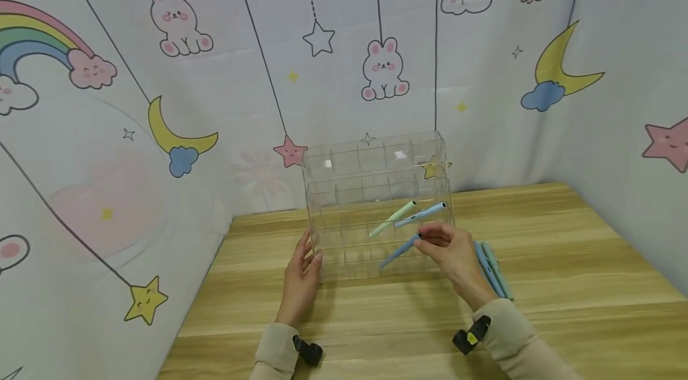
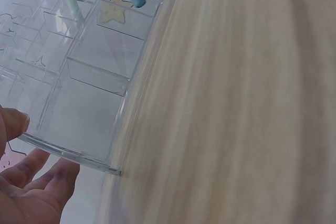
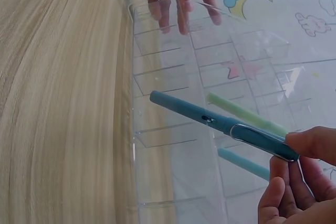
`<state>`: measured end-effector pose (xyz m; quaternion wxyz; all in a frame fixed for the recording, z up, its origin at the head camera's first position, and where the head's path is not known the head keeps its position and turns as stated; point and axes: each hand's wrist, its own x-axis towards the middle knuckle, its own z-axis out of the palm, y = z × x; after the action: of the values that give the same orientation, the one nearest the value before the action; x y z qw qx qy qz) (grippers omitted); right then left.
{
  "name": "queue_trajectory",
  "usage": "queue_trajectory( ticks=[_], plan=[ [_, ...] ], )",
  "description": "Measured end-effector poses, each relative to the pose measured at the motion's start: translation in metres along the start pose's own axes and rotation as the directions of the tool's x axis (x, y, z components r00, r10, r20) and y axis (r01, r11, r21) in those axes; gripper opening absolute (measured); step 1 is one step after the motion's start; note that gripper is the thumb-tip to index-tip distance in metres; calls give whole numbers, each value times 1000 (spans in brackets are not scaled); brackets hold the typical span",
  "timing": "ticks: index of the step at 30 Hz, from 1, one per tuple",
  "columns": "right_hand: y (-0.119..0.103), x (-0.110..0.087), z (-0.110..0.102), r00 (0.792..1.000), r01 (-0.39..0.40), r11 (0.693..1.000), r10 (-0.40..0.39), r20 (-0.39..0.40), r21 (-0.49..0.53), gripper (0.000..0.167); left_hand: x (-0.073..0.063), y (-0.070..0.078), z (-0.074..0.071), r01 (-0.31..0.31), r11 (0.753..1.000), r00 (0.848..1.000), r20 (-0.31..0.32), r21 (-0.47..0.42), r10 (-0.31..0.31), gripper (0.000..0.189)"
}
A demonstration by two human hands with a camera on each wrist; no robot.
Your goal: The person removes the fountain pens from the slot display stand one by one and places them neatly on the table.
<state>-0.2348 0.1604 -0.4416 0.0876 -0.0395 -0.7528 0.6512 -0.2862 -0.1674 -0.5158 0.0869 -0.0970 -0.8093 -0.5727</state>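
A clear tiered organizer (image 1: 355,269) with small compartments stands on the table. My left hand (image 1: 303,275) holds its left side wall, the thumb inside and the fingers outside in the left wrist view. My right hand (image 1: 448,251) pinches a blue pen (image 3: 194,113) near its clip end. The pen slants over the lowest front row, its other end pointing down and left. A light green pen (image 1: 395,217) and a light blue pen (image 1: 424,213) lean in a row behind it.
On the wooden table (image 1: 376,332), right of the organizer, lie a blue pen (image 1: 487,269) and a green pen (image 1: 498,272) side by side, partly hidden by the right hand. A white cloth (image 1: 242,99) printed with bunnies, moons and stars hangs behind and at the sides.
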Motion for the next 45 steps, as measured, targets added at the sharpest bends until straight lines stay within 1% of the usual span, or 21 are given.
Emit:
queue_trajectory(
  ticks=[7,11,13,17,19,23,26,31,33,35,37,39,42,45],
  plan=[
    [-5,-3,-9,999,2,1000,-2,-54,8,37,0,0,1,-23,1000,1000,0,6,23,65],
    [-8,-5,-14,998,9,999,-7,-69,32,38,1,0,1,-10,1000,1000,-3,0,10,64],
    [-10,-7,-17,997,11,999,-8,-78,49,39,1,1,1,6,1000,1000,-8,-8,-6,64],
    [-14,-10,-25,996,17,997,-10,-91,80,44,0,1,1,18,1000,1000,-11,-8,-18,64],
    [-16,-12,-30,995,22,997,-14,-101,73,45,0,1,1,28,1000,1000,-10,-10,-28,65],
    [-19,-16,-42,993,43,998,-37,-112,51,46,0,2,0,27,1000,1000,-10,-10,-27,64],
    [-18,-18,-51,992,69,997,-64,-107,37,46,0,1,0,4,1000,1000,-7,-5,-4,63],
    [-16,-22,-63,992,88,995,-84,-96,39,42,-1,1,0,-3,1000,1000,-9,8,3,63],
    [-15,-23,-66,992,85,995,-81,-93,42,41,0,1,0,7,1000,1000,-13,10,-7,64],
    [-14,-23,-68,993,82,996,-78,-92,36,42,0,1,0,1,1000,1000,-12,13,-1,64],
    [-14,-23,-70,992,81,996,-78,-95,25,42,0,1,0,10,1000,1000,-10,9,-10,64],
    [-14,-24,-71,992,81,997,-79,-97,16,40,-1,1,0,7,1000,1000,-5,4,-7,64],
    [-15,-24,-73,992,85,996,-81,-93,40,33,-2,3,-1,9,1000,1000,-1,-13,-9,64],
    [-15,-24,-76,992,109,987,-100,-79,116,25,-2,2,-1,1,1000,1000,2,-24,-1,64]
  ],
)
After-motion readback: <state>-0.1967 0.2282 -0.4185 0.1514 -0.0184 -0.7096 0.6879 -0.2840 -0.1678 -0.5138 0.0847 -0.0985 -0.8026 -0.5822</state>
